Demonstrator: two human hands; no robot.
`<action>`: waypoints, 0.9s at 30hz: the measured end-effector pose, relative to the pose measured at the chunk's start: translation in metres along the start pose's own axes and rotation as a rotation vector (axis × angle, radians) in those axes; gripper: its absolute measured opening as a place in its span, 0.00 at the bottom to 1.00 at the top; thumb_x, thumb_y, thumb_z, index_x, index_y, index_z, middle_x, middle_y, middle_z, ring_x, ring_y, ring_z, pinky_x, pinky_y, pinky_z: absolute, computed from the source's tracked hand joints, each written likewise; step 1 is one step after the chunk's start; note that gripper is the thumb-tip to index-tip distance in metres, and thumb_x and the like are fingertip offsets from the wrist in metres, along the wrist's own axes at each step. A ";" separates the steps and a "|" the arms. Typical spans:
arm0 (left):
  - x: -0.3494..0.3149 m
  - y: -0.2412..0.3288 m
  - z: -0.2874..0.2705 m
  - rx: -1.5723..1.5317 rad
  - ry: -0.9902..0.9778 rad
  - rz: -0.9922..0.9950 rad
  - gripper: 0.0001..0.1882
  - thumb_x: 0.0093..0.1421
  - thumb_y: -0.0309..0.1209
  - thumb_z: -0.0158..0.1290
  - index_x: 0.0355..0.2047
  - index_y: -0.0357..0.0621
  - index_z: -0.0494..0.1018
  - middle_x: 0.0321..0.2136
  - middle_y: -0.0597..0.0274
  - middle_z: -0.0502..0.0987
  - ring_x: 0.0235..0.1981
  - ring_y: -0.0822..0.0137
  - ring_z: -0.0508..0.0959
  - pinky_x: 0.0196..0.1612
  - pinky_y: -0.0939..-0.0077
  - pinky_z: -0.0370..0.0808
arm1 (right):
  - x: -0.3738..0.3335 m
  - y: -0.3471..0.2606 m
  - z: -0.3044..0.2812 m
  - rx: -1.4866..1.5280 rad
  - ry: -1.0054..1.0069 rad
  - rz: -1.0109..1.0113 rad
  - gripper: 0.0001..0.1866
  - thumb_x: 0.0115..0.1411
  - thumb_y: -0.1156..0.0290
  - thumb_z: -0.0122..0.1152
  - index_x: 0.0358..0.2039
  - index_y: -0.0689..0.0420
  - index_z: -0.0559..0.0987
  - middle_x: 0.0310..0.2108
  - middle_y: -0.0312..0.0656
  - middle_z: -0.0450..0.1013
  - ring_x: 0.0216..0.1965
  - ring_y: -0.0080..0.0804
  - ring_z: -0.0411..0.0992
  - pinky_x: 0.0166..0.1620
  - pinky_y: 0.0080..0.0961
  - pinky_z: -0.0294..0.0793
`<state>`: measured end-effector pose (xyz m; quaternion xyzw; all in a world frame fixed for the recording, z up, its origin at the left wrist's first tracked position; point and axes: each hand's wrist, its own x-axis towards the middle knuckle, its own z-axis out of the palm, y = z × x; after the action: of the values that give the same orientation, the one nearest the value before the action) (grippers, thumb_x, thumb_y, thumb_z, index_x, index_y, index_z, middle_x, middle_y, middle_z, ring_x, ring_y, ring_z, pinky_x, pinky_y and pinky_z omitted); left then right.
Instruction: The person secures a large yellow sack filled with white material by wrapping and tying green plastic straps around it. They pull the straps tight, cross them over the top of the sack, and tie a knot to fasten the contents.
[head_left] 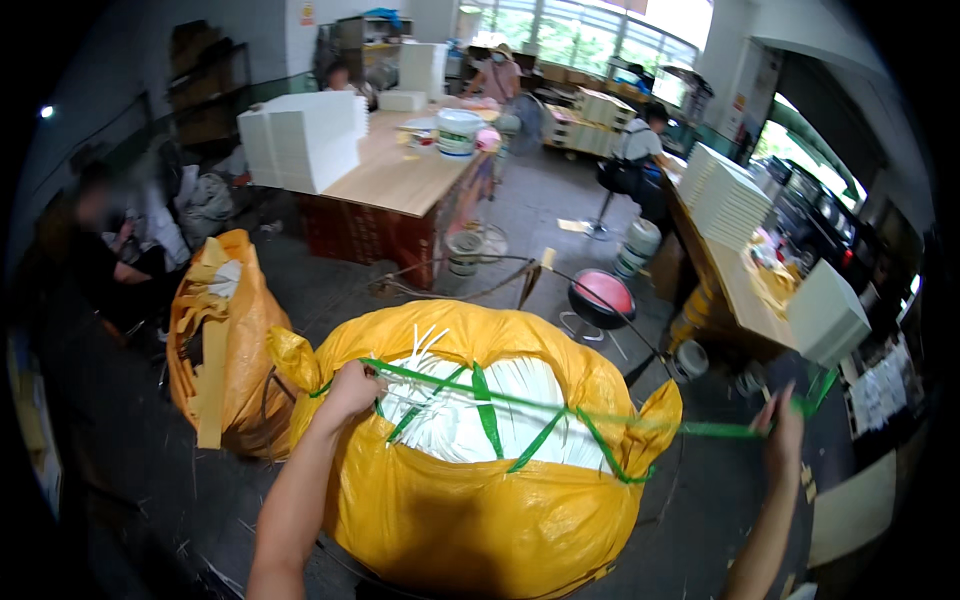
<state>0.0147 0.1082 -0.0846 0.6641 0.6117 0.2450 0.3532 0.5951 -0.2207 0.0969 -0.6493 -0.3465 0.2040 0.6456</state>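
A big yellow woven sack (480, 535) stands in front of me, stuffed with thin white strips (535, 385). Green strapping (485, 410) zigzags across its mouth from one side to the other. At the sack's left edge my left hand (352, 388) is closed on the green strap. Out beyond the right side, my right hand (783, 425) grips the same strap, which runs stretched between both hands over the strips. A loose end of it hangs past the right hand. The right hand is slightly blurred.
An orange sack (250, 350) with tan strips stands at left, near a seated person. Behind is a wooden table (400, 180) with white stacks and a bucket (458, 132). A stool with a pink seat (603, 290) stands behind the sack. At right, a workbench (735, 290) holds white stacks. Other people sit farther back.
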 end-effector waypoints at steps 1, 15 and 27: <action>-0.002 0.003 0.002 -0.147 0.017 -0.059 0.08 0.51 0.25 0.59 0.30 0.33 0.76 0.26 0.54 0.79 0.28 0.63 0.77 0.34 0.68 0.73 | -0.020 0.032 -0.004 0.051 -0.003 0.089 0.27 0.72 0.48 0.40 0.22 0.52 0.68 0.14 0.35 0.61 0.19 0.28 0.64 0.29 0.29 0.69; -0.003 -0.025 -0.021 -0.955 -0.376 -0.431 0.08 0.61 0.37 0.54 0.32 0.47 0.76 0.26 0.67 0.76 0.27 0.72 0.74 0.32 0.80 0.69 | 0.007 0.053 -0.017 0.202 -0.141 0.125 0.27 0.72 0.46 0.39 0.23 0.54 0.66 0.17 0.35 0.62 0.20 0.29 0.66 0.30 0.31 0.71; -0.001 -0.010 0.026 -1.044 0.083 -0.419 0.06 0.55 0.18 0.53 0.33 0.36 0.78 0.24 0.65 0.75 0.19 0.75 0.67 0.20 0.81 0.62 | 0.041 0.099 -0.013 0.230 -0.145 0.322 0.24 0.70 0.47 0.46 0.25 0.54 0.69 0.19 0.39 0.68 0.23 0.31 0.71 0.21 0.25 0.68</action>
<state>0.0278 0.1025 -0.1084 0.2551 0.5415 0.4658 0.6517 0.6507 -0.1935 0.0084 -0.6017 -0.2583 0.3890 0.6480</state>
